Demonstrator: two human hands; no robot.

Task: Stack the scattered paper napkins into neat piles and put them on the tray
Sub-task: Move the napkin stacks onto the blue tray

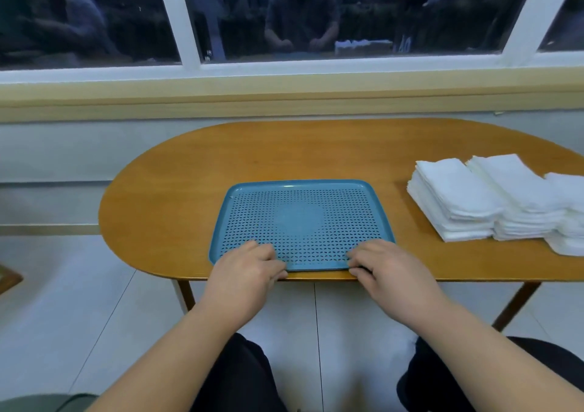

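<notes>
A blue perforated tray [300, 187] lies on the wooden table [196, 171], its near edge at the table's front edge. My left hand [248, 272] grips the tray's near left corner, fingers curled over the rim. My right hand [390, 269] grips the near right corner the same way. Nothing lies in the tray. Three piles of white paper napkins stand on the table to the right: the nearest pile [455, 196], a second pile [521, 193] touching it, and a third pile [568, 215] cut off by the frame's right edge.
The oval table stands against a wall under a window sill [284, 95]. Bare tabletop lies left of and behind the tray. My knees in dark trousers [240, 377] sit below the table's front edge, over a tiled floor.
</notes>
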